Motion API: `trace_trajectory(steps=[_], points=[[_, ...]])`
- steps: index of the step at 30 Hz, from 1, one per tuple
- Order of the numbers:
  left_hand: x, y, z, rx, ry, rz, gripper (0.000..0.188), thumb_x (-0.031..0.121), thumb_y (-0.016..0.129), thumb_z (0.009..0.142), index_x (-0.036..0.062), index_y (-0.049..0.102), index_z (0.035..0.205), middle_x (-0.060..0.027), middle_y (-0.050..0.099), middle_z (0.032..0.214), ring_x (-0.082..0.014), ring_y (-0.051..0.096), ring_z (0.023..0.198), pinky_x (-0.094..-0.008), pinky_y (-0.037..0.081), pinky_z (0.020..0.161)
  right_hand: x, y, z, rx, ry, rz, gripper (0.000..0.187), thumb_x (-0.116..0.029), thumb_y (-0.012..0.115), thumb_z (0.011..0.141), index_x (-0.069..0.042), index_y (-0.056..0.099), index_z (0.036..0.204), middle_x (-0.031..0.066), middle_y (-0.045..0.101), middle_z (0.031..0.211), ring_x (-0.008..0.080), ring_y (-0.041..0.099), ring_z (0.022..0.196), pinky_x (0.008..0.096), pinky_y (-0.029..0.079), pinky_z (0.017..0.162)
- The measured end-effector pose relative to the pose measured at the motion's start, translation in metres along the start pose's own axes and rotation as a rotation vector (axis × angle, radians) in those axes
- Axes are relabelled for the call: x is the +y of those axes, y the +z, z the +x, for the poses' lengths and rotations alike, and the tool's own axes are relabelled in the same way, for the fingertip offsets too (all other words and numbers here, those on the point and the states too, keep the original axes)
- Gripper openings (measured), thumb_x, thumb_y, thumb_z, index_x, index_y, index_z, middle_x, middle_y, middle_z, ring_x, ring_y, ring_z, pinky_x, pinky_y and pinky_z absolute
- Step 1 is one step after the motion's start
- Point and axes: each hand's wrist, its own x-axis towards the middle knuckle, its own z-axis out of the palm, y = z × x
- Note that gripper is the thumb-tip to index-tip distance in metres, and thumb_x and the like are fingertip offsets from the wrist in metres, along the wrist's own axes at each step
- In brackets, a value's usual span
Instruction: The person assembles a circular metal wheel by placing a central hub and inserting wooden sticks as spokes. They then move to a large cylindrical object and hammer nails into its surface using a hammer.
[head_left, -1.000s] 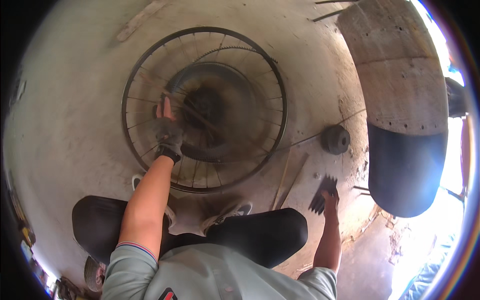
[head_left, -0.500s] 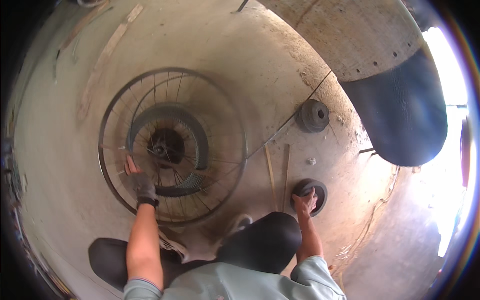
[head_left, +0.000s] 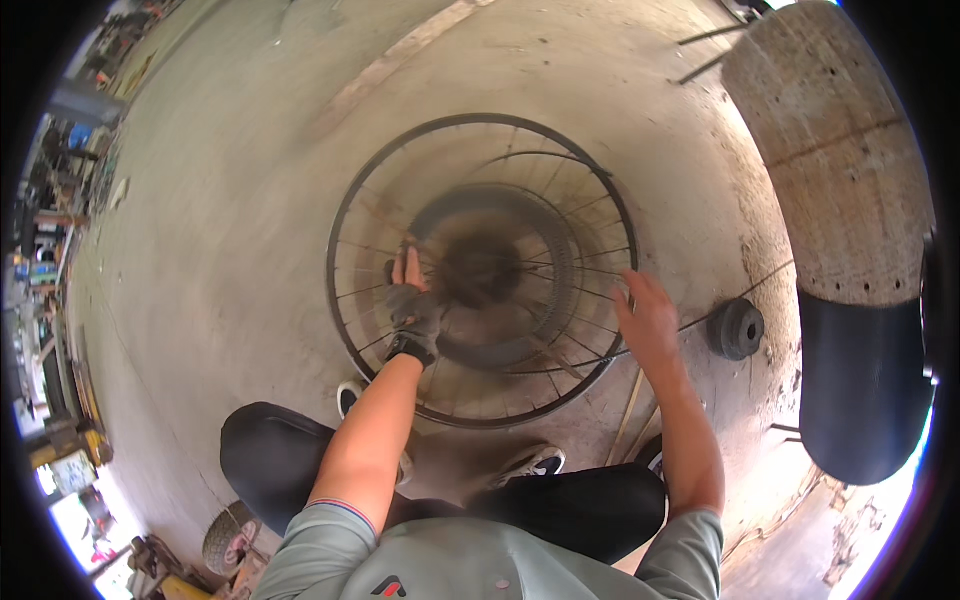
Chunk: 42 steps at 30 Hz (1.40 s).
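At the near edge, around six o'clock, a pale grey-green shirt [head_left: 460,560] leans over two black-trousered knees [head_left: 580,508], with a black-and-white shoe [head_left: 545,462] just beyond. Above them, the person's left hand [head_left: 410,300], in a grey fingerless glove, lies over the spokes with its fingers stretched forward; I cannot tell whether it grips or merely presses anything. The bare right hand [head_left: 652,315] looks released, fingers loosely bent at the rim with nothing visible in them, though contact is unclear.

Fingers could get caught here: the middle is blurred, perhaps from turning, and a spoke sweeping round would strike the left fingertips. The right hand could likewise be pinched if the thin dark cord [head_left: 768,278] near it drew tight.

The large black-rimmed, wire-spoked wheel [head_left: 482,265] lies between the hands: from its hub, the left sits just beside it between eight and nine o'clock, the right farther out between three and four. A blurred dark ring [head_left: 563,270] shows inside the rim.

Farther out, between three and four, a dark grey stepped cylinder [head_left: 735,328] stands on the concrete floor [head_left: 240,300] beside the cord. Beyond, toward three, rises a long, rounded brown board [head_left: 840,160] with a black-covered lower end; crowded shelving [head_left: 60,260] fills the far side at nine.
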Motion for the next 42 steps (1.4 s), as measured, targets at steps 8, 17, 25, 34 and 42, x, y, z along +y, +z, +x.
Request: trace_trajectory(steps=[8,17,25,34,42], points=[[-0.017,0.015,0.000,0.019,-0.018,-0.033,0.071,-0.008,0.047,0.090,0.0157,0.045,0.158,-0.0225,0.046,0.156,-0.0382,0.060,0.124,-0.0403,0.054,0.094,-0.133,0.119,0.060,-0.761,-0.146,-0.258,0.034,-0.036,0.078,0.084,-0.003,0.071,0.086,0.0172,0.072,0.099,0.0400,0.070,0.092,0.0478,0.056,0.079],[-0.019,0.014,0.000,0.069,0.064,-0.049,0.062,0.003,0.053,0.094,0.0102,0.046,0.155,-0.0198,0.047,0.155,-0.0365,0.051,0.137,-0.0435,0.044,0.108,-0.102,0.080,0.056,-0.769,0.154,0.355,0.027,-0.025,0.080,0.085,-0.001,0.072,0.091,0.0152,0.072,0.084,0.0272,0.072,0.081,0.0411,0.054,0.072],[-0.016,0.017,0.001,0.068,0.205,-0.010,0.064,0.004,0.057,0.094,0.0039,0.042,0.157,-0.0271,0.047,0.152,-0.0441,0.042,0.143,-0.0469,0.036,0.119,0.034,-0.016,-0.073,-0.364,0.848,0.940,0.025,-0.019,0.073,0.096,0.001,0.068,0.109,0.0046,0.068,0.089,0.0144,0.067,0.079,0.0305,0.055,0.071],[-0.016,0.017,0.004,0.003,-0.041,-0.194,0.058,0.002,0.045,0.101,0.0115,0.042,0.158,-0.0297,0.040,0.156,-0.0434,0.043,0.143,-0.0481,0.042,0.113,0.119,-0.013,-0.304,0.090,1.456,0.967,0.029,-0.017,0.070,0.097,0.000,0.065,0.120,0.0076,0.067,0.098,0.0201,0.069,0.078,0.0323,0.060,0.072],[-0.023,0.014,0.002,0.003,0.026,-0.159,0.063,-0.001,0.046,0.098,0.0138,0.041,0.159,-0.0242,0.041,0.159,-0.0420,0.048,0.141,-0.0447,0.049,0.106,0.096,0.000,-0.175,0.062,0.769,-0.218,0.026,-0.021,0.066,0.094,-0.003,0.070,0.113,0.0204,0.070,0.094,0.0375,0.070,0.087,0.0470,0.055,0.077]])
